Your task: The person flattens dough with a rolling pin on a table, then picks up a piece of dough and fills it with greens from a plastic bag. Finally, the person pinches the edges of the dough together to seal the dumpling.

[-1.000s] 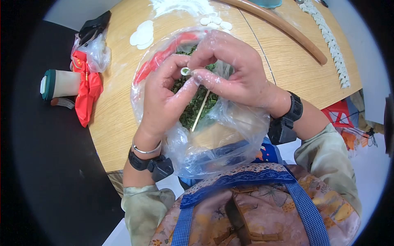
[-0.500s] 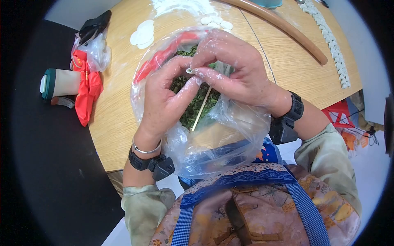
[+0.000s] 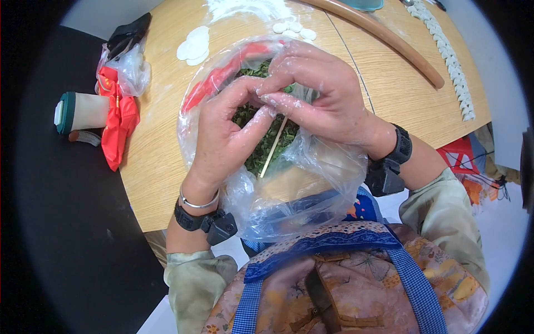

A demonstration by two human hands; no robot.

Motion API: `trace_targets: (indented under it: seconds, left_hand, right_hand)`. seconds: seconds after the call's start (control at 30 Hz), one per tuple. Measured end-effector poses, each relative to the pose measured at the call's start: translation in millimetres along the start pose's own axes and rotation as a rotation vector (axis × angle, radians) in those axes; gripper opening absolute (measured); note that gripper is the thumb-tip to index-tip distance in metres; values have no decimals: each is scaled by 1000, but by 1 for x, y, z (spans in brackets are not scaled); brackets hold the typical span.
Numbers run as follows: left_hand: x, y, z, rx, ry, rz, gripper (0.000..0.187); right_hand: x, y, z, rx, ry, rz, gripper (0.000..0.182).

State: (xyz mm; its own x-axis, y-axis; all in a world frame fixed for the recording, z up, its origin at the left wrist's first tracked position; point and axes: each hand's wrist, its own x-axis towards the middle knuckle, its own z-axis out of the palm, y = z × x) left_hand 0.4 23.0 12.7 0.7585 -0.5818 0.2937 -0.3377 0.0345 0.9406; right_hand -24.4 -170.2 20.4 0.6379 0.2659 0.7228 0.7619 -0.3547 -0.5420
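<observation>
Red bag [image 3: 117, 131], marks [image 3: 117, 99] unreadable, hands [image 3: 331, 97] above greens [image 3: 257, 153]

Here are the chopped greens [image 3: 258, 160], dark and loose in the open clear plastic bag [image 3: 334, 161], with a pale thin stick [image 3: 272, 150] slanting across them! Right above, the left hand [image 3: 228, 125] and right hand [image 3: 322, 92] meet, fingertips together, hiding anything between. Flat white dough rounds [image 3: 196, 47] overlap on the desk [image 3: 158, 128] beyond.
</observation>
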Motion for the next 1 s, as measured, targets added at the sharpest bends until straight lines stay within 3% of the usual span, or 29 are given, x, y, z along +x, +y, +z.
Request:
trace_targets:
  seconds: [0.1,0.17,0.37,0.47,0.77,1.0]
  left_hand:
    - [-2,-1,-4,-31,7,-79,23]
    - [-2,3,-5,-41,-2,-133,21]
    - [-4,8,-9,-128,-57,-203,14]
    - [-4,7,-10,-20,-121,-210,11]
    - [-2,9,-9,-55,-178,-249,17]
    - [-4,7,-11,-24,-106,-225,14]
  right_hand:
    - [0,-3,3,112,21,91,10]
    - [-1,-4,5,449,95,404,17]
    - [2,1,-5,386,-215,404,30]
    - [0,1,-3,382,-288,395,30]
    - [2,4,-4,243,-314,255,31]
    - [-2,6,-3,198,-233,232,24]
